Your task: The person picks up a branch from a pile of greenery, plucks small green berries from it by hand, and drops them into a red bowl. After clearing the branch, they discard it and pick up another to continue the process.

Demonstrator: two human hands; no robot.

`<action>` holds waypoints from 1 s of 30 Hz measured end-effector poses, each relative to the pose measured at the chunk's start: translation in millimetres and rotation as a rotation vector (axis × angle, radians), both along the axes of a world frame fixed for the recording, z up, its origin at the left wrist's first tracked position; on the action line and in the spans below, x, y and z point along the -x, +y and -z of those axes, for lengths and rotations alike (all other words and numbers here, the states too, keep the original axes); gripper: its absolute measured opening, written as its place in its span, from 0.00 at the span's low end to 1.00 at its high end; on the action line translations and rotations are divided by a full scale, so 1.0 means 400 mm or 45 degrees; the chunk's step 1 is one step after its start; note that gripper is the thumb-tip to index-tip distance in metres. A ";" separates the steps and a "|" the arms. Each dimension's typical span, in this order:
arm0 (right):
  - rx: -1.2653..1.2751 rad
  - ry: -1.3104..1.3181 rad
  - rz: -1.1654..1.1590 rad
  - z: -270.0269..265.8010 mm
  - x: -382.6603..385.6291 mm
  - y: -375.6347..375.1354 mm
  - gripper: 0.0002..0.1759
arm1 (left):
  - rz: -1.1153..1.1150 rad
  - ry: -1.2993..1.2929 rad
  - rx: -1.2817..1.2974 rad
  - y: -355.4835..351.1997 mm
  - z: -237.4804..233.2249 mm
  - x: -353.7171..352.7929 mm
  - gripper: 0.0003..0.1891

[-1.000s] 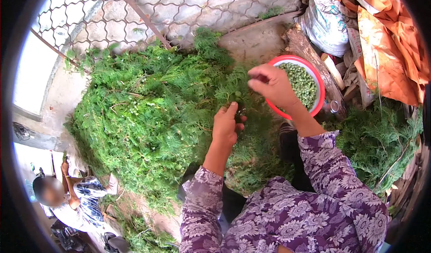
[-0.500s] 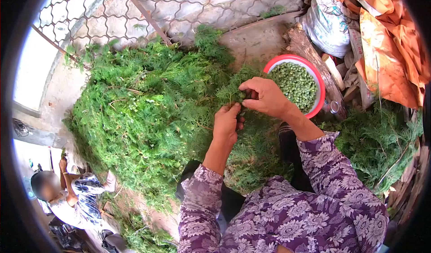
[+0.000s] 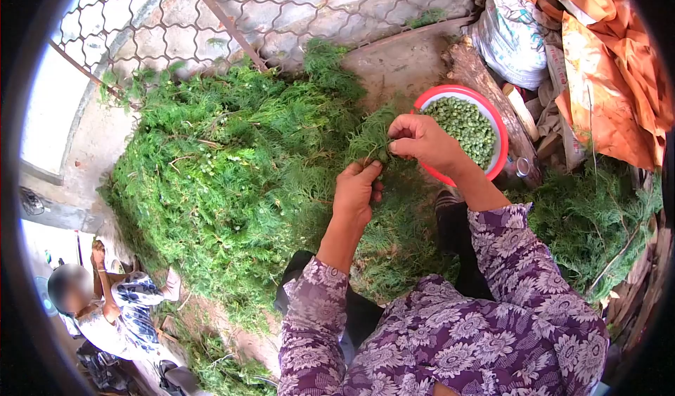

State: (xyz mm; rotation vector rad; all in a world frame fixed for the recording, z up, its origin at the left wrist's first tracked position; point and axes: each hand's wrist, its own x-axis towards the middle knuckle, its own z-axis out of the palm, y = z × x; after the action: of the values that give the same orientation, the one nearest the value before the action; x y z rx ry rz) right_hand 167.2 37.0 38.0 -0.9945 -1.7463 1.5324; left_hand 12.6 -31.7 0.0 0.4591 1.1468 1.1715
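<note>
In the head view, my left hand is closed, with thumb and fingers pinching a leafy green sprig of feathery conifer foliage. Just above and to its right, my right hand is closed at the sprig's edge, thumb against the curled fingers; whatever is between them is too small to make out. Beside that hand stands a red-rimmed basin, white inside, holding many small green cones. To the left spreads a big heap of cut green branches.
A wire-mesh fence runs along the back. A log, a white sack and an orange tarp lie at the right. More branches are at the right. Another person sits at the lower left.
My right hand has shifted slightly right and its fingers have drawn together, away from my left thumb. My left hand stays nearly in place with the sprig.
</note>
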 end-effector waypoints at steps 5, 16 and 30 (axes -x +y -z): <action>0.140 0.211 0.012 0.006 -0.001 0.002 0.11 | 0.000 -0.015 0.036 -0.001 -0.020 0.007 0.05; 0.030 0.073 -0.082 0.006 0.011 -0.006 0.09 | -0.001 0.026 -0.062 -0.003 0.004 0.009 0.07; 0.498 0.428 -0.028 -0.022 -0.015 -0.005 0.11 | 0.030 0.078 -0.068 0.001 0.000 -0.007 0.06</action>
State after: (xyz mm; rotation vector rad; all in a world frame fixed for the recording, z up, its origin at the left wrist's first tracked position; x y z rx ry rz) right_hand 173.3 34.9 46.8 -0.8343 -1.2570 1.9731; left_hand 15.4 -31.1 0.1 0.5519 1.1618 1.1766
